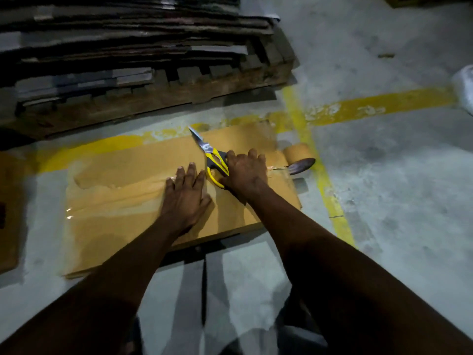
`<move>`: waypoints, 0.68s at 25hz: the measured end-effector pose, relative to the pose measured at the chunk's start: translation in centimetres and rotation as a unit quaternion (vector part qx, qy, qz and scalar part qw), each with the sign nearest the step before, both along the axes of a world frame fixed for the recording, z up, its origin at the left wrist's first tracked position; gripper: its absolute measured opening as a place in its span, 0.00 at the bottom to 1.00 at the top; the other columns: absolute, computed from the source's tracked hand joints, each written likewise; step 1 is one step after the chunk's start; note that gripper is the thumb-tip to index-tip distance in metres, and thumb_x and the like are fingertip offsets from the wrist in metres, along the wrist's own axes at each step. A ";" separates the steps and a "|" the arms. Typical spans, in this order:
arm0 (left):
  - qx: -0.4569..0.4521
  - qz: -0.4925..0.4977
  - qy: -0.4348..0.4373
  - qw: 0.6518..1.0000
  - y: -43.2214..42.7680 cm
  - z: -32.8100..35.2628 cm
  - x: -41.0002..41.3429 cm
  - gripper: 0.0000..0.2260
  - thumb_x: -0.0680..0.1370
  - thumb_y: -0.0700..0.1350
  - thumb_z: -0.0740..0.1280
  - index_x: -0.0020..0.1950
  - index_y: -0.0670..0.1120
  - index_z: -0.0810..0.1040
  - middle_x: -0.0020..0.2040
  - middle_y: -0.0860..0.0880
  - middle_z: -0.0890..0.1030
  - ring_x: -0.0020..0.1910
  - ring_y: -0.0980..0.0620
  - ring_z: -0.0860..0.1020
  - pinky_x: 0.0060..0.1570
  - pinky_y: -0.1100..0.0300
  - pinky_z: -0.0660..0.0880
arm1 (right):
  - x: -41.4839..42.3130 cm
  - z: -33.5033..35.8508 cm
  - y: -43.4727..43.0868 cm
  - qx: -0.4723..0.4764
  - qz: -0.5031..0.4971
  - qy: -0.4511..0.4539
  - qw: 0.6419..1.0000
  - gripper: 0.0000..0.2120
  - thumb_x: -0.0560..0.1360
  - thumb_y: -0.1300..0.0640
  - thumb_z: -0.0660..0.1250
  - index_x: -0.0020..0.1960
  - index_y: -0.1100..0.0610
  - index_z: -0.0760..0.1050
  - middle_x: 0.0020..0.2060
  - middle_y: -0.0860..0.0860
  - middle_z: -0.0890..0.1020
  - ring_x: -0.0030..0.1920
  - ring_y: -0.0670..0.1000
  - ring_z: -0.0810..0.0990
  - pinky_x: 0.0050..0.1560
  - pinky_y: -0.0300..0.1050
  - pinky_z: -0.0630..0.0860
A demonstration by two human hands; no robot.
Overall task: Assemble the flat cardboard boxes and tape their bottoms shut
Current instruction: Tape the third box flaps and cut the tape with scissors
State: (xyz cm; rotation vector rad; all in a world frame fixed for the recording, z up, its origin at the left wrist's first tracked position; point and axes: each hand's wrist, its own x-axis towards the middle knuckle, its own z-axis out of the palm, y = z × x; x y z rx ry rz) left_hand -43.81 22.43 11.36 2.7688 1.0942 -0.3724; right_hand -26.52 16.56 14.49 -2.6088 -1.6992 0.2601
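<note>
A brown cardboard box [122, 201] stands on the concrete floor with its flaps folded shut, and a strip of clear tape [115, 187] runs along the middle seam. My left hand [185, 198] lies flat on the taped seam, fingers straight. Just to its right, my right hand [245, 172] grips yellow-handled scissors [210, 156] whose blades point up and away over the box. A roll of brown tape [299, 156] hangs off the box's right edge, still joined to the strip.
A wooden pallet [158, 96] stacked with flat cardboard [122, 34] stands behind the box. Yellow floor lines [325, 180] cross to the right. Another piece of cardboard [10, 213] lies at the left edge. Bare concrete lies to the right.
</note>
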 end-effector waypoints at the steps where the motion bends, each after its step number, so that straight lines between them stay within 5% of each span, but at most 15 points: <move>1: 0.005 -0.015 -0.011 1.000 0.5 0.3 2.3 0.28 0.80 0.56 0.52 0.78 0.47 0.55 0.79 0.42 0.51 0.76 0.38 0.53 0.71 0.39 0.57 | 1.5 -0.2 -0.9 -0.003 -0.012 0.013 1.000 0.21 0.76 0.42 0.63 0.62 0.55 0.72 0.55 0.57 0.81 0.58 0.61 0.75 0.53 0.53 0.68; 5: 0.027 -0.014 -0.054 0.998 4.5 1.2 10.5 0.27 0.75 0.58 0.53 0.70 0.46 0.66 0.70 0.38 0.65 0.65 0.35 0.66 0.58 0.37 0.71 | 6.5 -0.4 -3.0 0.084 -0.109 0.036 0.990 0.19 0.77 0.44 0.61 0.58 0.58 0.75 0.53 0.57 0.81 0.57 0.62 0.76 0.53 0.54 0.73; 10: 0.014 0.018 0.003 1.000 7.7 0.2 15.0 0.34 0.77 0.68 0.55 0.76 0.51 0.55 0.72 0.37 0.65 0.68 0.34 0.66 0.65 0.39 0.61 | 11.3 -0.5 -5.2 0.147 -0.301 0.083 0.938 0.19 0.76 0.45 0.66 0.61 0.56 0.72 0.56 0.54 0.80 0.62 0.60 0.73 0.56 0.54 0.72; 17: 0.008 0.023 0.027 0.999 5.3 0.6 8.2 0.31 0.77 0.67 0.51 0.73 0.50 0.54 0.68 0.35 0.66 0.67 0.34 0.65 0.67 0.33 0.55 | 8.3 -1.0 -7.4 0.201 -0.322 0.161 0.911 0.15 0.72 0.48 0.69 0.54 0.56 0.76 0.49 0.55 0.82 0.58 0.61 0.74 0.51 0.54 0.73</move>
